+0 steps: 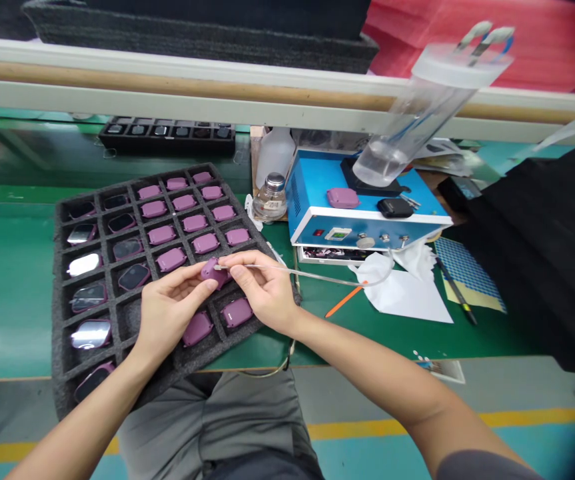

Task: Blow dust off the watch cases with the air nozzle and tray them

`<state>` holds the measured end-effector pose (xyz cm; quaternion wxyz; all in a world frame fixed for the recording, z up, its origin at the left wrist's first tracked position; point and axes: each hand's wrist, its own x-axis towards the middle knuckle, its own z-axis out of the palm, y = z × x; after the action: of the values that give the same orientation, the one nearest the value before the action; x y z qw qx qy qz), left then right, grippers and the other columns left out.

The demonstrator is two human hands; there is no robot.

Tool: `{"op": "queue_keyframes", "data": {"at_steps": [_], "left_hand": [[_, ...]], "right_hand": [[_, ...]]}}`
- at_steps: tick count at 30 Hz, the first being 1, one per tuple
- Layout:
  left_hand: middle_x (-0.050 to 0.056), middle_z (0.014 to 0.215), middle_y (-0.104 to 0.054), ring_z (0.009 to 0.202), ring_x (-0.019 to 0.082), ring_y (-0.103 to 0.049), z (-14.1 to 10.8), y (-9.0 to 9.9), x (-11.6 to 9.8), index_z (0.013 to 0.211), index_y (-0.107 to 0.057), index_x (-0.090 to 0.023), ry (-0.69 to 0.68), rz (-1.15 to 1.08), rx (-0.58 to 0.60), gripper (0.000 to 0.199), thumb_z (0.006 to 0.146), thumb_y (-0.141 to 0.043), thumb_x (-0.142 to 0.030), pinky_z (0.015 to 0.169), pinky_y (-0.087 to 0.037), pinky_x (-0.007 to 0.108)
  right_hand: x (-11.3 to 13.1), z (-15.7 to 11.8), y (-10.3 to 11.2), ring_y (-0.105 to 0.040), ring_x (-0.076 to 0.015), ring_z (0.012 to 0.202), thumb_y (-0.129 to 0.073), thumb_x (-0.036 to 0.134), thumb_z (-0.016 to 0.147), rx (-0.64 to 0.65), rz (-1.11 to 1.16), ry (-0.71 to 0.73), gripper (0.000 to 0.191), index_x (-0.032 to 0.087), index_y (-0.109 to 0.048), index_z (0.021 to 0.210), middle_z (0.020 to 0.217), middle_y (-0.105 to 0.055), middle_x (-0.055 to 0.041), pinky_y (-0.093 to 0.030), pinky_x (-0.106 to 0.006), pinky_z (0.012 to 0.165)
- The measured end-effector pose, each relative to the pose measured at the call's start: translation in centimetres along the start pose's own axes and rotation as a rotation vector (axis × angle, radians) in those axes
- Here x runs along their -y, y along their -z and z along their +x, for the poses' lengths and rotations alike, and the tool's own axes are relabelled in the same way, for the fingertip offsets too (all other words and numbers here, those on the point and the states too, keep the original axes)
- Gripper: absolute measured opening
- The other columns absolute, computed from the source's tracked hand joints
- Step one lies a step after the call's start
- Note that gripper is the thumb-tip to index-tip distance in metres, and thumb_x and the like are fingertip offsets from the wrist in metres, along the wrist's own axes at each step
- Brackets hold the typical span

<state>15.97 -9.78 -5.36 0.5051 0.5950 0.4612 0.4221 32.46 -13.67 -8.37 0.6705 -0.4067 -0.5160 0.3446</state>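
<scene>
One purple casing [209, 272] is up above the foam tray [58, 267]: I see the left hand [172, 303] pinching it between thumb and fingers, while the right hand [264, 290] pinches the clear tube [312, 274] near its tip, at the casing. I judge this piece to be mid-work. In the tray's two left-hand columns, pieces lie with screens [127, 248] up; farther right they show purple backs [205, 243]. From my end I cannot tell which are finished and which remain. The tip's exact contact is too small to make out, the left forearm [92, 407] covers part of the tray's near edge, and the tube's far end by the blue machine [312, 200] is hard to trace.
</scene>
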Motion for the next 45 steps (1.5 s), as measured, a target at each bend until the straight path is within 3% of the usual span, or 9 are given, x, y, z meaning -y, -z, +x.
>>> {"op": "queue_keyframes", "data": {"at_steps": [38,45], "left_hand": [[0.01,0.097,-0.082,0.085,0.025,-0.077,0.01,0.02,-0.11,0.104,-0.081,-0.014,0.036,0.017,-0.008,0.052,0.064,-0.093,-0.044,0.086,-0.065,0.038],[0.009,0.103,-0.082,0.089,0.024,-0.078,-0.12,-0.06,-0.12,0.106,-0.081,-0.015,0.013,-0.003,0.009,0.046,0.067,-0.092,-0.039,0.089,-0.064,0.035]], "right_hand": [[0.12,0.08,0.05,-0.074,-0.0181,0.099,-0.065,0.042,0.097,0.003,-0.014,-0.026,0.022,0.022,-0.073,0.1,0.105,-0.078,-0.0058,-0.062,-0.031,0.088],[0.24,0.07,0.06,-0.075,-0.0179,0.098,-0.065,0.042,0.097,0.005,-0.018,-0.015,0.022,0.022,-0.073,0.099,0.103,-0.078,-0.0057,-0.062,-0.031,0.088]]}}
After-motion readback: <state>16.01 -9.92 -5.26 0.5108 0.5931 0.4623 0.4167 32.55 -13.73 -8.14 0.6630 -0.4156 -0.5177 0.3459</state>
